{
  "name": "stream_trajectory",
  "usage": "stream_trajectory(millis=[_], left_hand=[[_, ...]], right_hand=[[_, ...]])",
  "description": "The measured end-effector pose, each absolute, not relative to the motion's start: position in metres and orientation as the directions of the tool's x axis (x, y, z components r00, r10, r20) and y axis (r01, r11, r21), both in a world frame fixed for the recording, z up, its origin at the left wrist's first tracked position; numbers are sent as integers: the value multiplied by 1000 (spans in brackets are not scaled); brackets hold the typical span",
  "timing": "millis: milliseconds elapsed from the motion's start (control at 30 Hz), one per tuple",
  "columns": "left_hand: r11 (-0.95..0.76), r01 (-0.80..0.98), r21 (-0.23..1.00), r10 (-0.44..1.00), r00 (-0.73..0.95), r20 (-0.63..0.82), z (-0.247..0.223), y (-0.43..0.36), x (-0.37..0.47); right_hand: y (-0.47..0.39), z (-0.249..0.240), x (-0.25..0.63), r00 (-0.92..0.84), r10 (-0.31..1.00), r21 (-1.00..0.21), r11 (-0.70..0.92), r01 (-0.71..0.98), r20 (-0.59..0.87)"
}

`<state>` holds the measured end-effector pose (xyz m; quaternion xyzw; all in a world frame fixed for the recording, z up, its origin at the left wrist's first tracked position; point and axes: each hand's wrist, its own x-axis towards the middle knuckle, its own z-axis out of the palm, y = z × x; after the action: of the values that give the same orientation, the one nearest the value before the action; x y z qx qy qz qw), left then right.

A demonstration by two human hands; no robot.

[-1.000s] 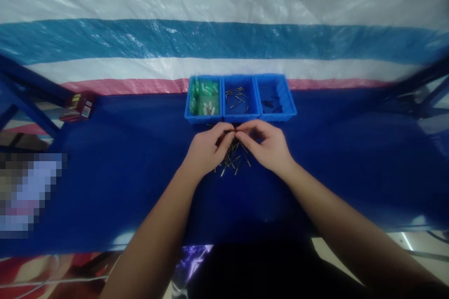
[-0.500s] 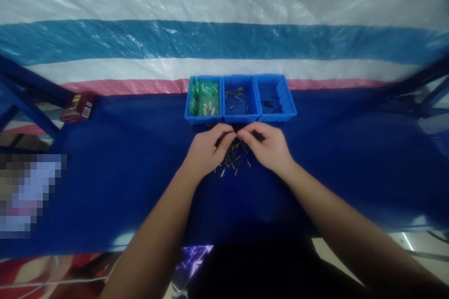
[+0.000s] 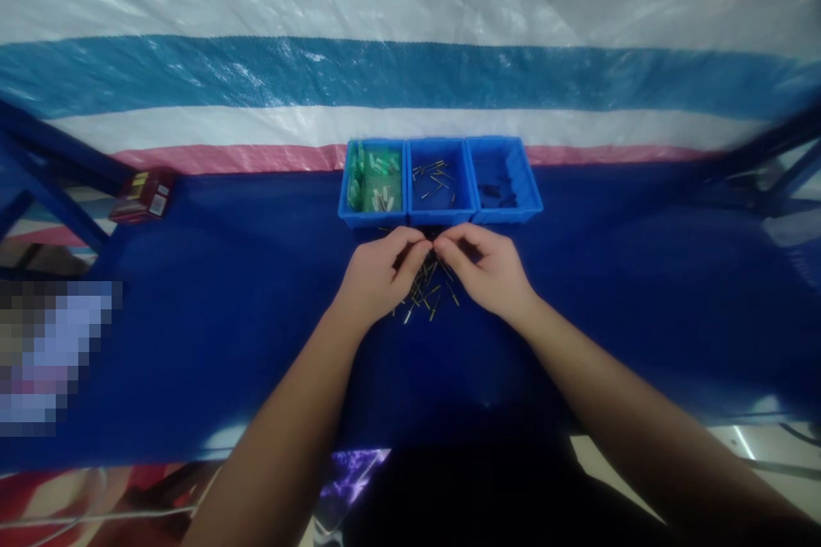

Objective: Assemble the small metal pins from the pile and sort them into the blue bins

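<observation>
My left hand (image 3: 388, 267) and my right hand (image 3: 487, 267) meet just in front of the blue bins, thumbs and forefingers pinched together tip to tip. Whatever is between the fingertips is too small and too dark to make out. Below and between the hands, a loose pile of thin brass-coloured metal pins (image 3: 423, 291) lies on the blue tabletop (image 3: 256, 316). Part of the pile is hidden by the hands.
Three joined blue bins stand behind my hands: the left bin (image 3: 343, 209) holds clear and green pieces, the middle bin (image 3: 442, 216) metal pins, the right bin (image 3: 537, 207) dark pieces. A dark red box (image 3: 142, 195) sits at the far left. Striped sheeting (image 3: 410, 73) hangs behind.
</observation>
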<state>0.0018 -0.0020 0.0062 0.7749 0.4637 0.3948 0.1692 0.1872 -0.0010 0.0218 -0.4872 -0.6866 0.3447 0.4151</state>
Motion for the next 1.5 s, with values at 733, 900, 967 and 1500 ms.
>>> stream_trajectory(millis=[733, 900, 967, 1500], left_hand=[[-473, 600, 645, 875, 236, 422, 4, -1, 3], [-472, 632, 614, 872, 234, 429, 6, 0, 1], [-489, 632, 602, 864, 254, 435, 7, 0, 0], [-487, 663, 568, 865, 278, 417, 10, -1, 2]], right_hand=[[-1, 21, 189, -234, 945, -861, 309, 404, 229], [-1, 21, 188, -279, 923, -841, 361, 402, 263], [-2, 22, 188, -299, 920, -840, 361, 405, 252], [19, 12, 199, 224, 973, -995, -77, 70, -60]])
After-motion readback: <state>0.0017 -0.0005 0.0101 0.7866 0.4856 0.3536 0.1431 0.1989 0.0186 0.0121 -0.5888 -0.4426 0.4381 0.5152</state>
